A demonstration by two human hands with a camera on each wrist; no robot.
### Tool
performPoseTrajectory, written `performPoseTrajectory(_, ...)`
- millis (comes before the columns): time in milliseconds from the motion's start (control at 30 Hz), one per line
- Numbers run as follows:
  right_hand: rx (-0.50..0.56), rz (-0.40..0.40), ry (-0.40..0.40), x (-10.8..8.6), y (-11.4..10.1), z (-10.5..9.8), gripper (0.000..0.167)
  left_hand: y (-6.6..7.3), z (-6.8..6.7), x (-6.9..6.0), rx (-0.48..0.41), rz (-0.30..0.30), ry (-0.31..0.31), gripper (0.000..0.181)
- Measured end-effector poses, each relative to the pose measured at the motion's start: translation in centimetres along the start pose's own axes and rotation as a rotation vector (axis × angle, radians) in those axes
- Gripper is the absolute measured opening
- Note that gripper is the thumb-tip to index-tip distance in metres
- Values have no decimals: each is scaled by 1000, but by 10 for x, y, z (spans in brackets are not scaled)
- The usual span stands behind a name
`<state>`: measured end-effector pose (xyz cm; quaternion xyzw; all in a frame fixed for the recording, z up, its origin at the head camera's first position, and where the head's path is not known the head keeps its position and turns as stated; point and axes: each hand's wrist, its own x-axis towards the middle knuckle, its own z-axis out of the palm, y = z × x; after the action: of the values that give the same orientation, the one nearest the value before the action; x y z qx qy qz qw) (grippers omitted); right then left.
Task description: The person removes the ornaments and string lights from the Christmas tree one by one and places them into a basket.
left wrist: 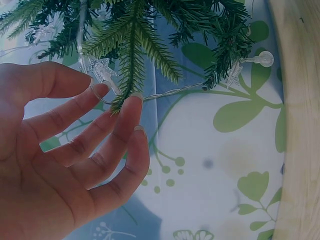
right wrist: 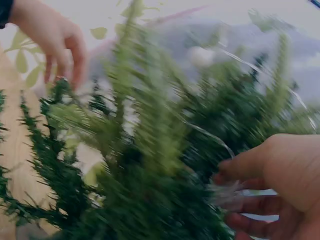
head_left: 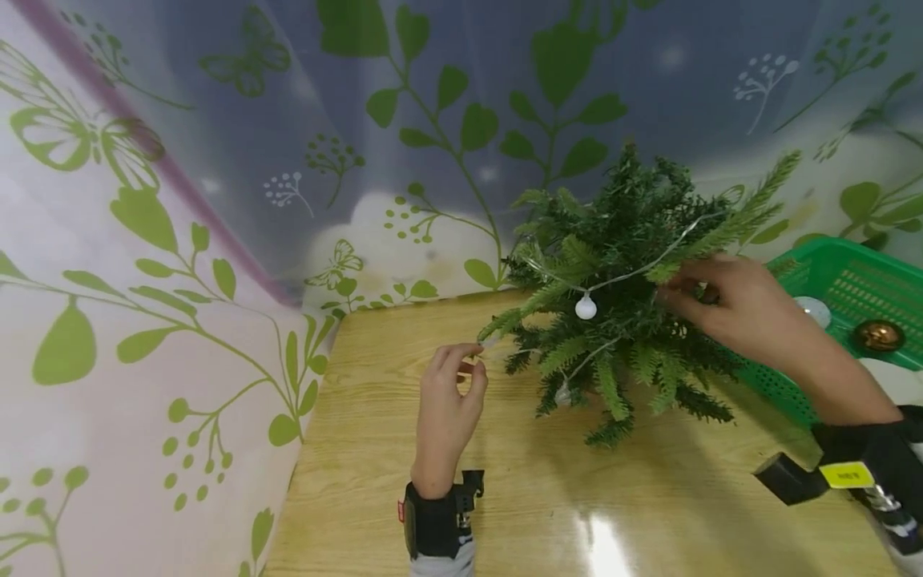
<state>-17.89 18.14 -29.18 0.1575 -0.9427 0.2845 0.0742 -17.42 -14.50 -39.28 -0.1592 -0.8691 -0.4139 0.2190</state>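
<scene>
A small artificial Christmas tree (head_left: 627,216) stands on the table with string lights wound through its branches. A round white bulb (head_left: 586,306) hangs at its front. At the tree's left side my left hand (head_left: 449,409) pinches the string-light wire between thumb and index finger, close to a clear star-shaped light (left wrist: 101,69) and a branch tip (left wrist: 129,87). My right hand (head_left: 753,308) reaches into the right side of the tree. In the blurred right wrist view, its thumb and fingers pinch a clear light (right wrist: 225,194) on the string.
A green plastic basket (head_left: 858,255) stands to the right of the tree, with a shiny copper-coloured ornament (head_left: 878,335) and pale round things inside. The wooden table (head_left: 360,449) meets a patterned wall covering (head_left: 238,160) behind and on the left.
</scene>
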Motion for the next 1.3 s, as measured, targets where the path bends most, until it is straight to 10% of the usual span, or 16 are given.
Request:
performPoseTrajectory(167,110,167,-60,4,11,-20,50,1,0,1,0,6,1,21)
performPoseTrajectory(400,265,189,-166,2,16,-24,61,0,-1,0,-1,4,-4,21)
performPoseTrajectory(567,437,223,-54,1,20,-33,66,0,0,0,5,0,-4,21)
performPoseTrajectory(733,347,144,106,4,18,-42,24,-1,0,-1,7,5,-7,21)
performPoseTrajectory(967,490,-20,236,6,16,-67,27,-1,0,-1,4,1,-16,22)
performPoseTrajectory(1300,1247,-357,107,0,48,-85,28,-1,-4,-1,3,18,-12,19)
